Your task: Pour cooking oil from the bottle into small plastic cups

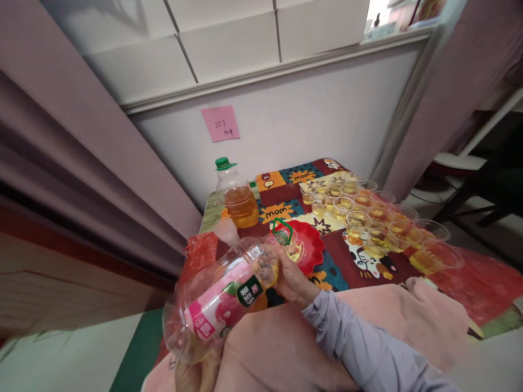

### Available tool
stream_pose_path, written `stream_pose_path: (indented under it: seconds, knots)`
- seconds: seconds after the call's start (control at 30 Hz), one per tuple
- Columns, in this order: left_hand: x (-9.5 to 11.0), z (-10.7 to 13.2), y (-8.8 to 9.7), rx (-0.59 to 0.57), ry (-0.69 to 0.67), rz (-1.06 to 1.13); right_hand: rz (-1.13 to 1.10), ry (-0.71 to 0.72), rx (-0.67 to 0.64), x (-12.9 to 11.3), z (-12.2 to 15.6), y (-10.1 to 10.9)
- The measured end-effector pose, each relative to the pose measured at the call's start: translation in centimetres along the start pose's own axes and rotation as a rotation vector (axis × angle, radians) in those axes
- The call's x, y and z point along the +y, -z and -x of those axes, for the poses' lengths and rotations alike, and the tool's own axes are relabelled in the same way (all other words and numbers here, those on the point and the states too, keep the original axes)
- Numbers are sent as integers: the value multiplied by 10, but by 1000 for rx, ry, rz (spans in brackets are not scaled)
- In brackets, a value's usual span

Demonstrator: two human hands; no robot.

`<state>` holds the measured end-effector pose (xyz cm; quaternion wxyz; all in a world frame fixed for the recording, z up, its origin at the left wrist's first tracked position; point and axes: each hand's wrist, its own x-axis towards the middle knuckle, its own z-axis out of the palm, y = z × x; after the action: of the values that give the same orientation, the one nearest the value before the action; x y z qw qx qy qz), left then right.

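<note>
Clasping a tilted, clear, rounded plastic bottle (223,296), right grip (292,275) near neck, left grip (200,370) cupping base

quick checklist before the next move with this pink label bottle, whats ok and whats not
1. Right hand gripping near the neck of the pink-labelled bottle: ok.
2. Left hand supporting the bottle's base end: ok.
3. Bottle neck angled toward the red plate: ok.
4. Exact level of liquid at the red plate: cannot tell, the neck and hand block part of the view.
5. Cups with yellow liquid apart from the held bottle: ok, they stand grouped to the right.
6. Green cap on the standing bottle: ok, it sits on top.
</note>
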<state>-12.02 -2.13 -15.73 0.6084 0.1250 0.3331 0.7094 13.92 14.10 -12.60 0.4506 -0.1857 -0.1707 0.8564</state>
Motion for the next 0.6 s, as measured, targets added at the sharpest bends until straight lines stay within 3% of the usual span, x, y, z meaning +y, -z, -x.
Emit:
stream_pose_path:
  seconds: [0.13,0.27,0.6]
  knots:
    - [-2,-1,9,63,-15,-10,11,11,-4,1,-2,2]
    - [-2,-3,9,17,-8,-10,-25,38,9,4,-5,3]
    - [-1,0,-16,44,-19,-57,-43,24,3,2,-5,2]
